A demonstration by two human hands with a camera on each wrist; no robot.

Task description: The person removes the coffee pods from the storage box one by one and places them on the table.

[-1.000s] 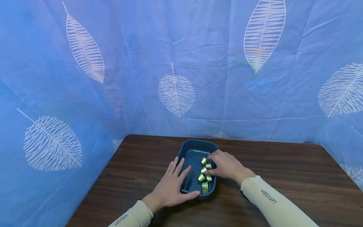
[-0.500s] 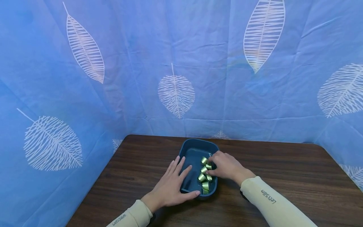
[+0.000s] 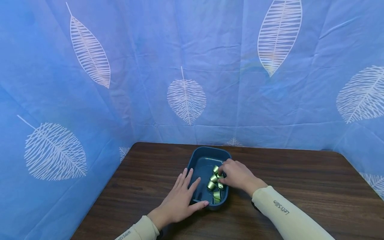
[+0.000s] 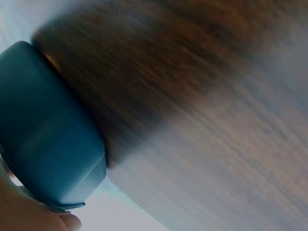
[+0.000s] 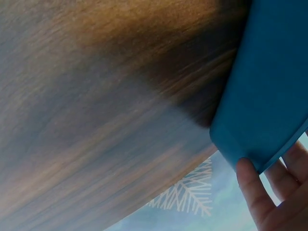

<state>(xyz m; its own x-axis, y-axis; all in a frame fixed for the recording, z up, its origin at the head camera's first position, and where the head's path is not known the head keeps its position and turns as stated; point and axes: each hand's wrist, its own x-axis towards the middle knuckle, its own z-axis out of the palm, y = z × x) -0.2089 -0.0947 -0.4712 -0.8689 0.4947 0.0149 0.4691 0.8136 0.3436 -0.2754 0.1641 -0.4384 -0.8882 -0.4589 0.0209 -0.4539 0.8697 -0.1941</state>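
Observation:
A dark teal rectangular dish [image 3: 198, 160] holds several shiny green coffee capsules [image 3: 211, 185], loosely heaped along its right side. My left hand [image 3: 177, 201] rests on the dish's left and near rim, with its fingers spread and its thumb lying across the near corner. My right hand [image 3: 238, 175] reaches over the right wall, and its thumb and fingers pinch at a capsule in the heap. The hand partly hides that capsule. In the right wrist view, one finger [image 5: 252, 185] lies against the dish's outer wall while other fingers pass behind the rim.
The dish stands on a dark brown wooden table [image 3: 285, 176], close to its far edge. A blue curtain [image 3: 144, 100] with white leaf prints hangs behind and along the sides.
Some of the capsules have shifted slightly to the left in the dish. My right hand has moved a little left, and my left hand has slid slightly towards me.

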